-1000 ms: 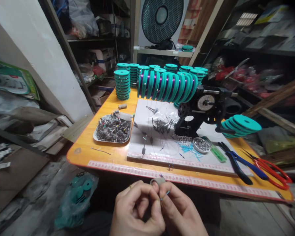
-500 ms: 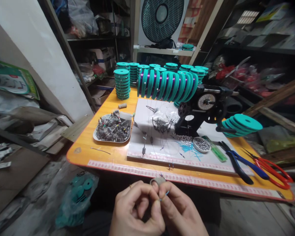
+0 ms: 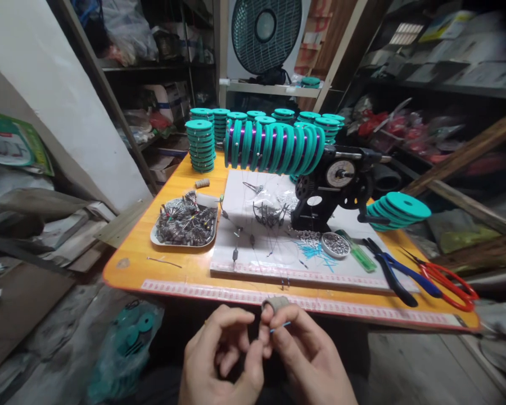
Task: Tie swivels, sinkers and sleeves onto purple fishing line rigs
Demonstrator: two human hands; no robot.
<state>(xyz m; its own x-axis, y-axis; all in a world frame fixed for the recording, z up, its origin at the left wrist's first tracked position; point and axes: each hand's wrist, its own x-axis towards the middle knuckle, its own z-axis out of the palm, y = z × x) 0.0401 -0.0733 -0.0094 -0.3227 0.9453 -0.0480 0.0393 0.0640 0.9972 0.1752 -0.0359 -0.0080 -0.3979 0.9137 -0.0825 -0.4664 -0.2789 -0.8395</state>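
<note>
A thin blue strip is pinched between thumb and forefinger of the right hand, at the table's near edge; a grey finger wrap is worn at its fingertips. The left hand is held beside it, at 9 o'clock, thumb and forefinger slightly parted. From the hands, pliers and red-handled scissors are laid at 2 o'clock, a heaped tray at 11. At 12, teal spools are mounted above a white board, backed by a box fan.
</note>
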